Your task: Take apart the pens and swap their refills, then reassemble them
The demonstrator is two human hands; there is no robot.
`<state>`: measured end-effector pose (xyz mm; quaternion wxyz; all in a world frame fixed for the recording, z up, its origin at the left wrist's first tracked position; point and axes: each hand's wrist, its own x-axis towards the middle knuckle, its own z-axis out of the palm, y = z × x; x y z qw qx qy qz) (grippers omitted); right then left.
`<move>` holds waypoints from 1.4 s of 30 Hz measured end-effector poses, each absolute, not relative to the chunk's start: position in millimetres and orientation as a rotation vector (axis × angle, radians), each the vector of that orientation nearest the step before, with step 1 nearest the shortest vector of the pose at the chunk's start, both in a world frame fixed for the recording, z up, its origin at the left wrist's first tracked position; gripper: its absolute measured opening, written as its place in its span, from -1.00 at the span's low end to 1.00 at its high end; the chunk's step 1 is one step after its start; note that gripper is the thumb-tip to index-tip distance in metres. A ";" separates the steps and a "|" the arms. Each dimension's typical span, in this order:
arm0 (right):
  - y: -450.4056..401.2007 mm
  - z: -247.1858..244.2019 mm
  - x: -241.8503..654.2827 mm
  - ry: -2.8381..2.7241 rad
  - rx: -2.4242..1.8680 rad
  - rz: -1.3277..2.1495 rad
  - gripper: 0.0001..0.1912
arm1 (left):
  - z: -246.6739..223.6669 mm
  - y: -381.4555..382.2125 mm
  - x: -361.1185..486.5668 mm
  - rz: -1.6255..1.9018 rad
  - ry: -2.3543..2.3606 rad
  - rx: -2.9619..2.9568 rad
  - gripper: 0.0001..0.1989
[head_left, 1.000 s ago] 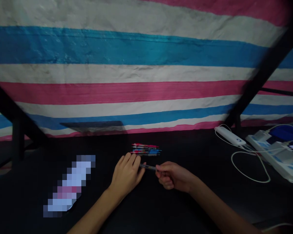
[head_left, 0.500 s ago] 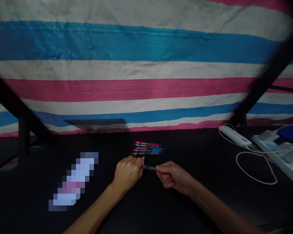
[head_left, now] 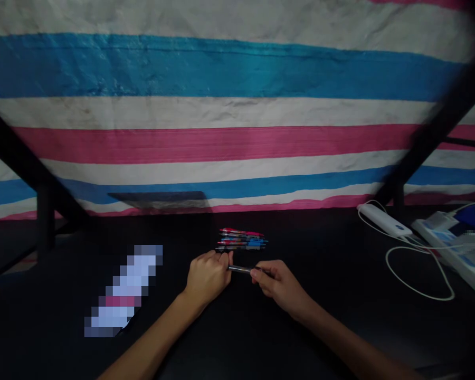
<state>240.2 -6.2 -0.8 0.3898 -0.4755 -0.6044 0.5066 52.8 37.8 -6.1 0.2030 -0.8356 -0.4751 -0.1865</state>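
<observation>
A dark pen with a clear, shiny barrel (head_left: 240, 269) lies level between my two hands. Its left end is in the closed fingers of my left hand (head_left: 209, 275). The thumb and fingers of my right hand (head_left: 275, 279) pinch its right end. Just beyond my left hand, several red, blue and dark pens (head_left: 243, 239) lie side by side on the black table (head_left: 237, 338).
A blurred-out bright, flat object (head_left: 122, 290) lies at the left. On the right are a white power bank (head_left: 385, 220), a looped white cable (head_left: 419, 295) and a power strip (head_left: 455, 256). Behind the table hangs a striped sheet (head_left: 237, 145).
My right hand has changed its grip on the pen, its fingers now set differently at the right end, and more of the barrel shows light. The view has shifted slightly.
</observation>
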 end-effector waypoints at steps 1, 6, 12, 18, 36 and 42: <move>-6.1 0.2 241.0 -1.654 -1.220 1.118 -0.69 | -5.0 37.1 52.9 -0.503 -1.343 -2.341 -0.59; -1.5 3.5 251.0 -2.118 -1.058 0.469 -0.81 | 3.7 33.4 54.2 -0.249 -1.525 -2.504 -0.54; 4.3 5.4 262.8 -2.335 -0.945 0.011 -0.76 | 8.5 33.2 53.4 -0.196 -1.628 -2.667 -0.57; 3.4 6.1 263.6 -2.333 -0.943 -0.049 -0.71 | 2.8 36.2 50.9 -0.352 -1.670 -2.814 -0.72; 17.5 8.1 269.1 -1.035 -1.150 1.461 -0.61 | 9.9 45.3 39.8 -1.793 -1.745 -2.869 -0.85; 16.8 6.2 274.0 -1.179 -1.118 1.306 -0.74 | 12.7 46.1 40.2 -1.873 -2.011 -2.911 -0.82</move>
